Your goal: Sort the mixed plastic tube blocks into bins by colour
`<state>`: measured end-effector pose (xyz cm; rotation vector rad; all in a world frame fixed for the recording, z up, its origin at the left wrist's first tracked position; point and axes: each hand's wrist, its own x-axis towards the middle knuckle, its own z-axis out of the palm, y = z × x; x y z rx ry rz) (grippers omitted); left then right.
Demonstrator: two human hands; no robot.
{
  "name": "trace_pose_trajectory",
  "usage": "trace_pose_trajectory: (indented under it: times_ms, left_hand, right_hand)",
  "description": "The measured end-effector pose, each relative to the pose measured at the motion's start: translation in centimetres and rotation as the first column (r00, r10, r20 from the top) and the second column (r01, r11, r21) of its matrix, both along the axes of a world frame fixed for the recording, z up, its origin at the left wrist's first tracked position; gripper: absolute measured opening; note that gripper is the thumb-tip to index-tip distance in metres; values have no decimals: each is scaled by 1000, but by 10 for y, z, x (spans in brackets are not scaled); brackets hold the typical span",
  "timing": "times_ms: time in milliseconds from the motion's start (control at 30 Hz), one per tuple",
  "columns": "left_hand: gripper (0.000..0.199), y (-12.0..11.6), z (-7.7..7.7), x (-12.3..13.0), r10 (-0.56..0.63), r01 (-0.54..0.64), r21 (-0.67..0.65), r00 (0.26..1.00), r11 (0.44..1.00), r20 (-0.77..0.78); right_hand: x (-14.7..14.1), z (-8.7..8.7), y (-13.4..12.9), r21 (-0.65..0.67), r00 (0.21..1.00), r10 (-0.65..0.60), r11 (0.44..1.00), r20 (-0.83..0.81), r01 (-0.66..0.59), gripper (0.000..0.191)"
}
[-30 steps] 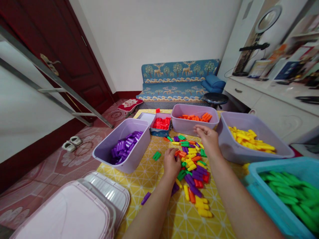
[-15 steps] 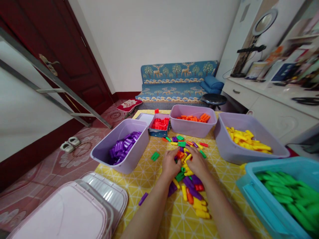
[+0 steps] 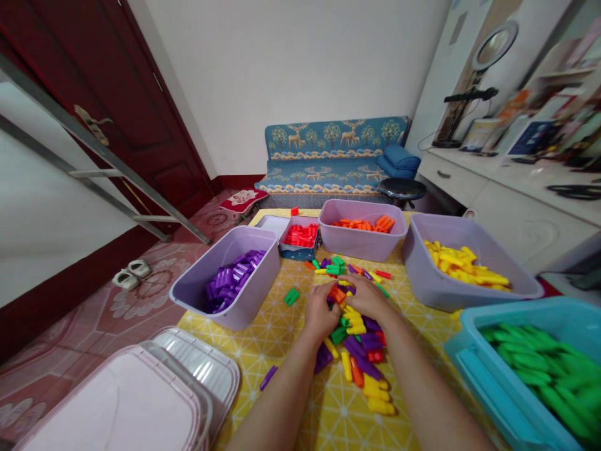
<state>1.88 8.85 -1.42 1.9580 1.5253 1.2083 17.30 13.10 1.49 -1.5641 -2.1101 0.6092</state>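
A mixed pile of small plastic tube-like pieces [image 3: 359, 351] in yellow, purple, green, red and orange lies between my forearms. My left hand [image 3: 322, 311] is curled at the pile's left side, its thumb and fingers closed about an orange piece [image 3: 337, 294]. Across from it, my right hand [image 3: 369, 298] bends over the pile's far end, fingers curved in beside purple and yellow pieces. What its fingertips grip is hidden. Just beyond the hands, green pieces [image 3: 336, 266] lie among other loose ones. A green piece [image 3: 292, 296] rests alone to the left.
Around the yellow tablecloth [image 3: 263, 338] stand lilac bins of purple [image 3: 253, 294], orange [image 3: 361, 244] and yellow pieces [image 3: 422, 275], a turquoise bin [image 3: 488, 382] of green ones, and a tin [image 3: 299, 253] of red ones. Stacked lids [image 3: 117, 401] lie front left.
My right hand has shifted left and slightly away, over the far end of the pile. The left hand stays nearly in place. Green pieces beyond the hands lie differently.
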Motion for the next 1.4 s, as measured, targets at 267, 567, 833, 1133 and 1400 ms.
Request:
trace_pose_trajectory:
  times_ms: [267, 567, 833, 1133, 1400]
  left_hand:
    - [58, 1, -5, 0, 7, -3, -36, 995, 999, 100]
    - [19, -1, 2, 0, -30, 29, 6, 988, 1000, 150]
    - [18, -6, 8, 0, 51, -54, 28, 994, 998, 93]
    - [14, -19, 29, 2, 237, -208, 251, 967, 945, -90]
    - [11, -22, 28, -1, 202, -239, 253, 966, 937, 161]
  right_hand:
    - [-1, -2, -11, 26, 984, 47, 999, -174, -43, 37]
    - [-3, -5, -42, 136, 935, -59, 984, -349, 113, 21]
    - [0, -15, -50, 204, 880, -99, 955, -465, 215, 26]
    - [-1, -11, -57, 287, 903, -115, 925, -413, 250, 23]
    - [0, -17, -57, 300, 899, -110, 919, -425, 255, 24]
